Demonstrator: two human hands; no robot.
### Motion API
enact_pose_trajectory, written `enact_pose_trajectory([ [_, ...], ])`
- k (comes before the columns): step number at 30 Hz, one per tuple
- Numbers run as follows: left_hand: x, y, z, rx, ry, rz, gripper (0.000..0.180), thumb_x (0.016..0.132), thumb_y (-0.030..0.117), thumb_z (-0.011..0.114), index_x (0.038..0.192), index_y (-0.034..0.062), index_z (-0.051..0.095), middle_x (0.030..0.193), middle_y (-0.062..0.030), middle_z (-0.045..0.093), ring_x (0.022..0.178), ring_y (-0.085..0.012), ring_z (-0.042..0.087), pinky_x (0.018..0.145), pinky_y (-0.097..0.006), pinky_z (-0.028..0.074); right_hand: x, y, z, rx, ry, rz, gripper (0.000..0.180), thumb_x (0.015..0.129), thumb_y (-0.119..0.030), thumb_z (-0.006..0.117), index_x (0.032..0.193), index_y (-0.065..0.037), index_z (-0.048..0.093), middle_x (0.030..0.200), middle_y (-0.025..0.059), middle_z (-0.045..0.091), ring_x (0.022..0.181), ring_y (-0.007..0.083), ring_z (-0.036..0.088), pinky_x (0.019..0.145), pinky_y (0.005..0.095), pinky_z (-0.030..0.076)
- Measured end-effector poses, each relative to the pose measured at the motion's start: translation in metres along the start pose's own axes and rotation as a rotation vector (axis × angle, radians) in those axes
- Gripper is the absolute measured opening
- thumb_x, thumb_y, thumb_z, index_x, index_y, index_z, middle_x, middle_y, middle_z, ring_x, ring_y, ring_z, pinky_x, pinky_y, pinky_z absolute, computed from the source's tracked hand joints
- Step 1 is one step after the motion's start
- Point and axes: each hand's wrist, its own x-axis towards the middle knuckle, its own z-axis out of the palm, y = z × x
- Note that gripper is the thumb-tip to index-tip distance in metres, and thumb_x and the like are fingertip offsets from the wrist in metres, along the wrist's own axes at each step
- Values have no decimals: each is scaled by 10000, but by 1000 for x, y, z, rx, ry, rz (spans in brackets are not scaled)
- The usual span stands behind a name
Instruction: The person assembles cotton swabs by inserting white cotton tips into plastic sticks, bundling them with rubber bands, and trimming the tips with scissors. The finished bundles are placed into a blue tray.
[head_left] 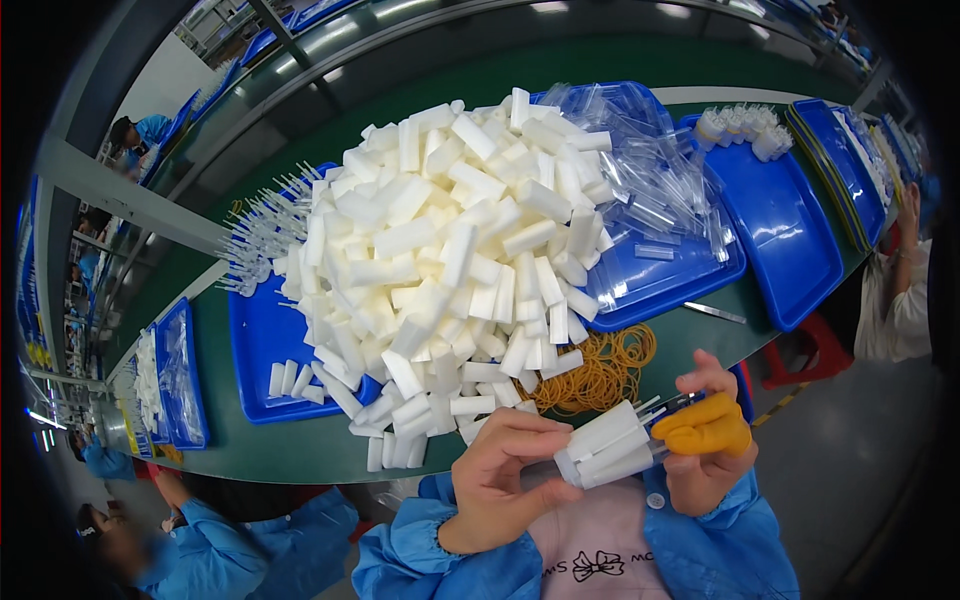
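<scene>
In front of my chest I hold a small bundle of white foam blocks (614, 445) with thin clear sticks showing at its right end. The fingers and thumb of my left hand (508, 478) are closed around the left end, by a clear cap-like piece. My right hand (708, 440), with orange finger cots on some fingers, grips the right end; what lies under those fingers is partly hidden. Just beyond the bundle is a heap of tan rubber bands (605, 368). A large pile of white foam blocks (440, 250) rises behind it on the table.
Clear plastic tubes (665, 195) lie in a blue tray (690, 275). Another blue tray (790, 240) holds white bundles (742, 128). A slim metal tool (715, 313) rests nearby. Thin clear sticks (262, 240) stick up at left. Co-workers sit at left (240, 550) and right (905, 290).
</scene>
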Motion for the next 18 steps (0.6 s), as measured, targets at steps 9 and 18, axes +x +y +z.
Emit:
enact_pose_trajectory([
  [9,3,-4,-3,-58,-19,-74,417,721,-55,736,1102,-49,565,1135,-146,498,1066,-231,558,942,-349,488,5,-5,4,-21,-59,-5,167,696,-128,745,830,-55,676,872,62,658,972,293,587,928,515,389],
  [18,12,-15,-17,-106,16,-120,412,745,-86,691,1128,-58,541,1127,-120,492,1068,-206,546,948,-342,474,81,71,-19,-398,-102,38,148,742,-59,662,888,-48,682,846,77,635,800,234,576,727,335,441],
])
